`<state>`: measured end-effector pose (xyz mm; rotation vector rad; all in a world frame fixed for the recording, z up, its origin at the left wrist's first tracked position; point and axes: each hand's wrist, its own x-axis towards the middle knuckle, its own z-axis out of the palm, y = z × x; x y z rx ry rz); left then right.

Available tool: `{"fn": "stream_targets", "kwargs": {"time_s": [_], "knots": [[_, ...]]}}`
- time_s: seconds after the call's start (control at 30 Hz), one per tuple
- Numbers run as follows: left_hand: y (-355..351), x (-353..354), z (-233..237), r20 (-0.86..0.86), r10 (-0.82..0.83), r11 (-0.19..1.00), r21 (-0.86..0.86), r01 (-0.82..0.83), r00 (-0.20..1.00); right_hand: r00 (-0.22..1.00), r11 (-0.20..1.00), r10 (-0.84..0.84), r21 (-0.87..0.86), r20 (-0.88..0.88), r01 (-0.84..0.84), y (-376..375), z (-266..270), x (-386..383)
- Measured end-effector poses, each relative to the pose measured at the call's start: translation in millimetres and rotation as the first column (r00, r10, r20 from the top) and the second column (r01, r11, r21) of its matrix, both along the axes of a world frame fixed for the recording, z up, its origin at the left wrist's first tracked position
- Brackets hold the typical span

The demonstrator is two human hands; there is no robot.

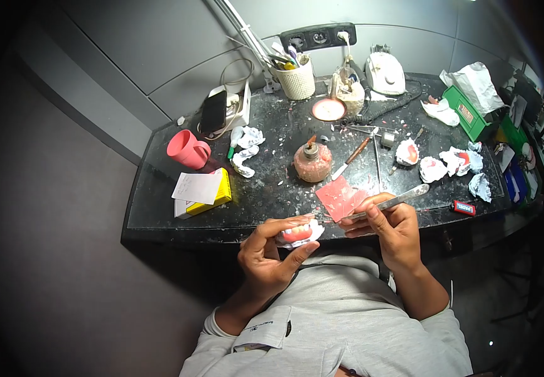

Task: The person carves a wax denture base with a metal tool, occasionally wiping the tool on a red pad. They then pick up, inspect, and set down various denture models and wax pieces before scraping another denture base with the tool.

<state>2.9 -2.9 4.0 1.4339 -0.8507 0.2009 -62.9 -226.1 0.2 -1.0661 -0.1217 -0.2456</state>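
My left hand (269,254) holds a dental cast (301,235) with pink wax and pale teeth, thumb below and fingers above, just off the table's front edge. In my right hand (390,234) is a slim metal tool (403,196), pinched between thumb and fingers, its tip pointing left toward the cast without clear contact. A square pink wax sheet (341,198) lies on the dark table beside the fingers of my right hand. Behind it stands a round burner (312,162) with a metal neck, and a wooden-handled knife (355,155) rests to the burner's right.
On the left are a pink mug (188,149), a yellow box (221,190) with paper, a phone (213,112) and white plaster pieces (244,162). A pen holder (297,81) stands at the back. Several casts (433,169), a red lighter (463,208) and a green box (464,113) are on the right.
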Motion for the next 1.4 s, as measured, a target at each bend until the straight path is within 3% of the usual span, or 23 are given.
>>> {"fn": "stream_targets", "kwargs": {"time_s": [0.2,0.3,0.37,0.43,0.57,1.13,1.4], "knots": [[-0.8,-1.0,0.1,0.072,-0.031,0.998,-0.052,0.035,0.997,0.991,0.991,-0.111,-0.069,0.081,0.116,10.3,3.6,-5.1],[0.0,-1.9,-0.7,0.137,0.016,1.000,-0.020,-0.013,0.990,0.922,0.926,-0.205,-0.240,0.329,0.291,15.1,11.2,-8.4],[0.8,-3.2,-2.1,0.181,0.046,0.998,0.024,-0.051,0.982,0.834,0.793,-0.143,-0.443,0.532,0.419,12.9,19.0,-9.6],[-0.3,-3.4,-3.4,0.280,0.099,0.991,0.054,-0.119,0.955,0.806,0.759,-0.114,-0.473,0.581,0.448,20.6,22.6,-12.1],[-2.5,-5.6,3.3,0.384,0.139,0.980,0.081,-0.183,0.913,0.791,0.726,-0.053,-0.521,0.609,0.450,28.5,23.8,-9.5],[5.9,-11.8,5.4,0.295,0.039,0.986,0.145,-0.085,0.955,0.807,0.648,0.008,-0.618,0.591,0.446,27.2,25.5,-11.6],[6.6,-10.4,4.5,0.330,0.000,0.986,0.155,-0.055,0.944,0.800,0.718,0.013,-0.562,0.600,0.411,27.2,25.5,-10.9]]}}
